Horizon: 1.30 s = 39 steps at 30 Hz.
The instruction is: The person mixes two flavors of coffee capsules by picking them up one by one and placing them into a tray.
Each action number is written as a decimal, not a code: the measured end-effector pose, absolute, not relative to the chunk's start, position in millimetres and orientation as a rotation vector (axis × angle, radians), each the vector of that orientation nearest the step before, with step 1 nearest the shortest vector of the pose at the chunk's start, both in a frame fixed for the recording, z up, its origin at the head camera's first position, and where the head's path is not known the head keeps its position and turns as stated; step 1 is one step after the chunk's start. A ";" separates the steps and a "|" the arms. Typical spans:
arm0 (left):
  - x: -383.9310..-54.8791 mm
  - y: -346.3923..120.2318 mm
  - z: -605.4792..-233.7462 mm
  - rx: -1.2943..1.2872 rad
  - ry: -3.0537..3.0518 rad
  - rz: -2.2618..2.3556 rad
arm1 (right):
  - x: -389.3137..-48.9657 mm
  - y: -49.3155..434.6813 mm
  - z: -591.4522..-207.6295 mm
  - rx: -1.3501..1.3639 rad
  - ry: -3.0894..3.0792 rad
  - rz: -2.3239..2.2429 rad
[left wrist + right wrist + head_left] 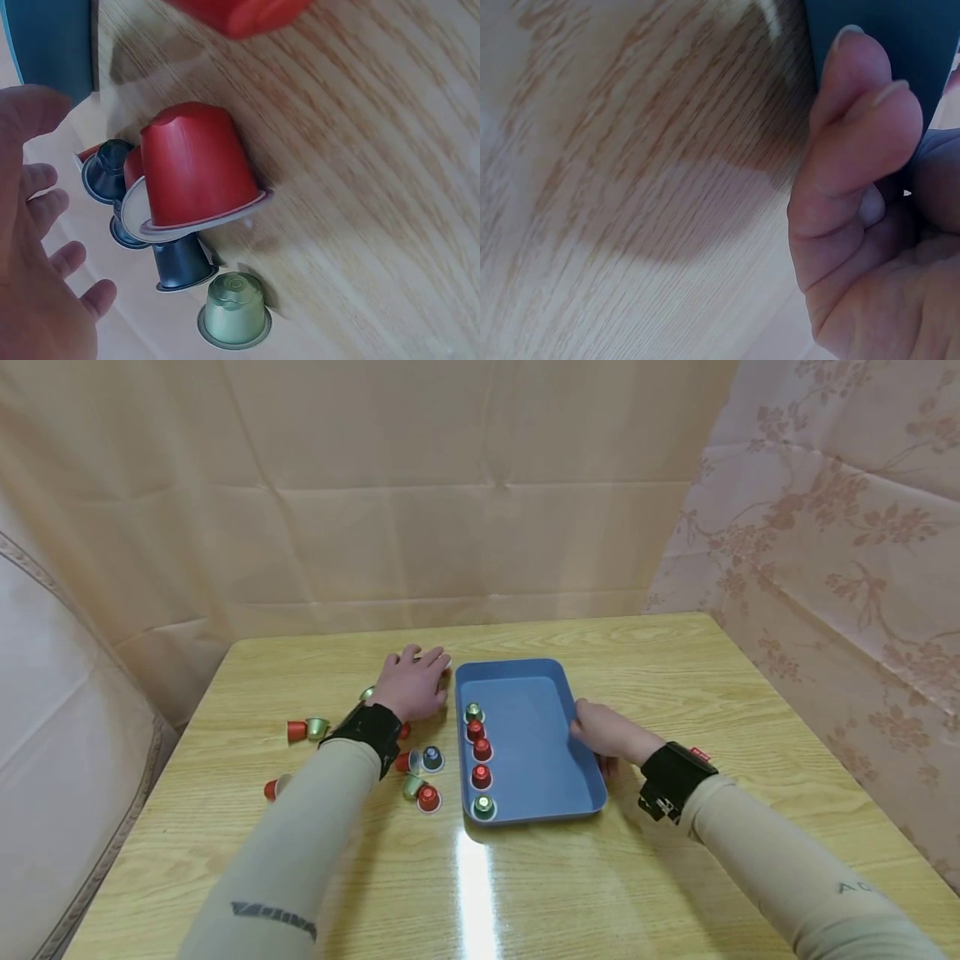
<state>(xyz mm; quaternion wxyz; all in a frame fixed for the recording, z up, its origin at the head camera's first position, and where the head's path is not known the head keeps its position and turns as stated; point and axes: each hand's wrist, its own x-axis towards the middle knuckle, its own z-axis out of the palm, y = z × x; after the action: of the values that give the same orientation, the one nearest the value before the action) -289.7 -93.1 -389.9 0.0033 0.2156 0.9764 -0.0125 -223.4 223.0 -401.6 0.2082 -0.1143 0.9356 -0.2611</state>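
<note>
A blue tray [543, 735] lies on the table, with several red and green coffee capsules [482, 776] in a column along its left side. My right hand [611, 732] grips the tray's right edge; in the right wrist view its curled fingers [862, 142] press the outer wall. Left of the tray, my left hand [412, 683] reaches over loose capsules with fingers spread and relaxed. In the left wrist view, a red capsule [199, 169], a dark capsule [182, 262] and a pale green capsule [236, 309] lie near that hand, apart from its fingers.
Loose capsules lie left of the tray: a dark blue one [432, 758] and a red one [429, 798] by its wall, a red one [297, 731] and a green one [317, 728] farther left. The wooden table [660, 677] meets a beige curtain [450, 527] behind.
</note>
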 end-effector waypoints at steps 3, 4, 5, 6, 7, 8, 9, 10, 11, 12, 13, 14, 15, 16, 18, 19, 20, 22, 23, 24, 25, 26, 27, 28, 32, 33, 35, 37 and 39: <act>-290.5 -92.6 -391.5 0.659 3.023 -0.062 | -223.4 223.2 -401.5 -0.317 2.607 -0.721; -290.9 -92.5 -392.6 0.658 3.014 -0.081 | -223.4 223.5 -401.6 -0.320 2.608 -0.717; -291.7 -92.7 -394.1 0.658 3.008 -0.096 | -223.5 223.5 -401.5 -0.317 2.609 -0.714; -292.1 -92.7 -395.2 0.657 3.004 -0.109 | -223.6 223.5 -401.4 -0.314 2.608 -0.710; -292.5 -92.8 -396.2 0.659 3.002 -0.117 | -223.8 223.5 -401.4 -0.311 2.608 -0.706; -292.8 -92.7 -397.3 0.658 3.001 -0.129 | -223.9 223.5 -401.2 -0.310 2.605 -0.705; -293.1 -92.6 -398.3 0.659 3.002 -0.138 | -224.1 223.4 -401.2 -0.307 2.604 -0.703; -293.4 -92.6 -399.1 0.655 3.003 -0.143 | -224.2 223.5 -401.3 -0.311 2.603 -0.701; -293.6 -92.6 -399.7 0.653 3.003 -0.142 | -224.3 223.1 -401.0 -0.306 2.601 -0.701; -293.3 -92.3 -400.0 0.650 3.003 -0.141 | -224.4 223.0 -400.9 -0.307 2.599 -0.703; -293.4 -92.4 -400.4 0.649 3.003 -0.136 | -224.6 223.2 -400.8 -0.314 2.598 -0.704; -293.5 -92.3 -400.7 0.648 3.004 -0.131 | -224.8 223.2 -400.8 -0.317 2.597 -0.704; -293.4 -92.3 -400.9 0.650 3.007 -0.128 | -225.0 223.3 -400.9 -0.314 2.596 -0.703; -293.3 -92.3 -401.0 0.650 3.008 -0.125 | -225.2 223.3 -401.0 -0.313 2.595 -0.700; -292.9 -92.3 -400.8 0.653 3.012 -0.116 | -225.4 223.2 -401.1 -0.312 2.593 -0.698; -292.7 -92.3 -400.5 0.654 3.015 -0.116 | -225.5 223.5 -401.4 -0.315 2.593 -0.695; -292.2 -92.1 -400.1 0.658 3.017 -0.112 | -225.4 223.4 -401.8 -0.311 2.593 -0.694; -291.0 -91.4 -399.0 0.668 3.021 -0.106 | -225.1 223.7 -402.2 -0.314 2.595 -0.693; -290.3 -91.1 -398.7 0.678 3.023 -0.108 | -224.9 223.9 -402.5 -0.317 2.597 -0.697; -289.6 -90.8 -398.6 0.695 3.026 -0.113 | -224.8 224.2 -402.8 -0.321 2.598 -0.701; -289.0 -90.9 -398.8 0.716 3.028 -0.121 | -224.7 224.1 -402.9 -0.316 2.600 -0.700; -288.5 -91.2 -399.2 0.741 3.028 -0.131 | -224.6 223.9 -403.0 -0.316 2.602 -0.703; -287.8 -91.5 -400.0 0.769 3.029 -0.139 | -224.5 223.8 -403.0 -0.318 2.604 -0.705; -287.5 -92.3 -401.2 0.795 3.026 -0.154 | -224.5 223.6 -403.0 -0.321 2.606 -0.706; -286.7 -95.7 -405.8 0.896 3.020 -0.173 | -224.8 223.0 -402.7 -0.328 2.608 -0.706; -286.8 -96.4 -406.5 0.916 3.021 -0.170 | -224.8 222.8 -402.5 -0.329 2.607 -0.706; -287.0 -97.5 -406.9 0.954 3.021 -0.164 | -224.7 222.6 -402.1 -0.326 2.604 -0.706; -287.1 -98.0 -406.3 0.987 3.019 -0.149 | -224.7 222.5 -401.9 -0.325 2.603 -0.705; -287.1 -98.2 -405.4 1.020 3.014 -0.139 | -224.9 222.5 -402.0 -0.323 2.603 -0.702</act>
<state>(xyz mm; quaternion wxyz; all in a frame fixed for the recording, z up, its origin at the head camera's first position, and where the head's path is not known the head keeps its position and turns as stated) -287.1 -98.2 -405.4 -0.0218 0.3201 0.9461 -0.0436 -224.9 222.5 -402.0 0.2115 -0.1162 0.9370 -0.2528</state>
